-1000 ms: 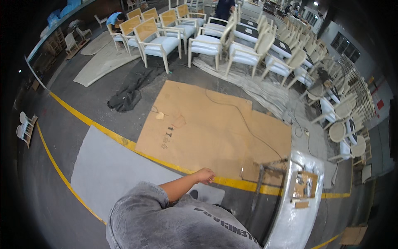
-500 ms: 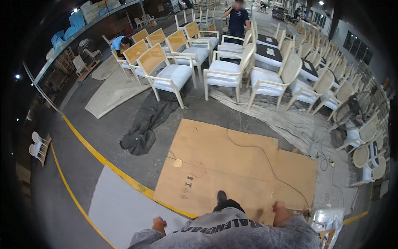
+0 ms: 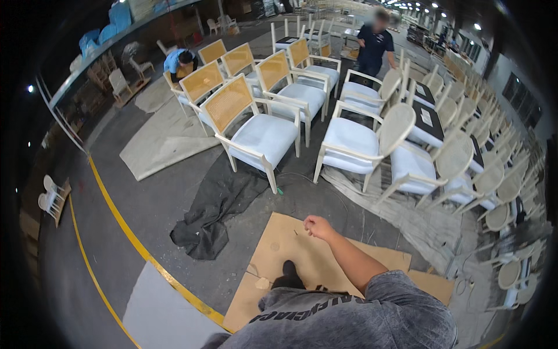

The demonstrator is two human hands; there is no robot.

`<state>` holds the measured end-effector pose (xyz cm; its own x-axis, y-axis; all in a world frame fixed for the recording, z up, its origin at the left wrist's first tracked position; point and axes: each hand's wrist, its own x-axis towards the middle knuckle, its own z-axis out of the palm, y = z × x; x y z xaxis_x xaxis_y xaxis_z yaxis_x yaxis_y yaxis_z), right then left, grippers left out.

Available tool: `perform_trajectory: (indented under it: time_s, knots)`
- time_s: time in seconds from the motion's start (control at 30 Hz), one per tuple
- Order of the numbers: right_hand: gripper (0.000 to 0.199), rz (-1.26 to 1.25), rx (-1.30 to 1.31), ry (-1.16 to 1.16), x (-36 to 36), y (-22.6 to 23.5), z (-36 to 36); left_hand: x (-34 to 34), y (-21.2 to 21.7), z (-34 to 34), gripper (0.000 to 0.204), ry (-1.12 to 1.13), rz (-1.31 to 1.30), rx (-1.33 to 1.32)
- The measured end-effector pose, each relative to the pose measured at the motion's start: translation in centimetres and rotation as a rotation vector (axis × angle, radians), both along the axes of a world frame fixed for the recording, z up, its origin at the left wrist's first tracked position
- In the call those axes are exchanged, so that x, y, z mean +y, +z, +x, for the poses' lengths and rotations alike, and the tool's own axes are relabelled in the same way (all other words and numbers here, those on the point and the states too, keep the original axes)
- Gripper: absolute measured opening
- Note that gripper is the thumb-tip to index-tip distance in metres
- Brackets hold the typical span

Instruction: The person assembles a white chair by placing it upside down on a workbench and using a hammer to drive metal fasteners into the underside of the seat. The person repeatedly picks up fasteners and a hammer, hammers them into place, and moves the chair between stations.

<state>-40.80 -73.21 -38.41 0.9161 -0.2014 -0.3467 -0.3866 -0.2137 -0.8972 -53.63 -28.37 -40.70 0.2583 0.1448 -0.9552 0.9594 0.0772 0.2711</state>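
Observation:
My right hand (image 3: 317, 226) reaches forward over the cardboard sheet (image 3: 290, 235), its fingers loosely curled and nothing seen in them. It touches nothing. My left hand is out of view. Closest ahead stands a cream armchair (image 3: 260, 139) with a tan woven back and a pale blue-white seat. To its right is another armchair (image 3: 350, 139), with a rounded back. One dark shoe (image 3: 289, 268) of mine shows on the cardboard.
Rows of chairs (image 3: 462, 168) fill the right side, over a crumpled pale sheet (image 3: 401, 224). Black cloth (image 3: 203, 230) lies bunched on the floor left of the cardboard. A yellow line (image 3: 125, 224) crosses the floor. One person (image 3: 375, 49) stands behind the chairs; another in blue (image 3: 174, 61) bends over a chair.
I have moved forward, so the chairs look nearer. My right hand has swung forward and left over the cardboard. My left hand has dropped out of view. The standing person's raised arm has lowered.

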Motion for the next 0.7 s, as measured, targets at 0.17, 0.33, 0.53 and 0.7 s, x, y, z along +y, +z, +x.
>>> perform_trajectory:
  time_s: [0.17,0.33,0.53,0.7]
  knots:
    - [0.017,0.124,0.254,-0.181,-6.8,-2.0,5.9,-10.5,1.5,25.5,0.032,-0.101,-0.214,-0.422]
    - [0.016,0.164,0.29,-0.372,-14.1,-3.2,16.5,-19.0,4.1,47.9,0.026,-0.311,-0.094,-0.78]
    - [0.014,-0.388,-0.197,-0.322,-25.1,-8.7,43.4,-26.4,-1.4,60.0,0.028,-0.392,-0.041,-0.762]
    - [0.058,-0.88,-0.431,-0.119,-31.0,-11.6,72.0,-29.8,-4.6,57.4,0.035,-0.26,0.186,-0.243]
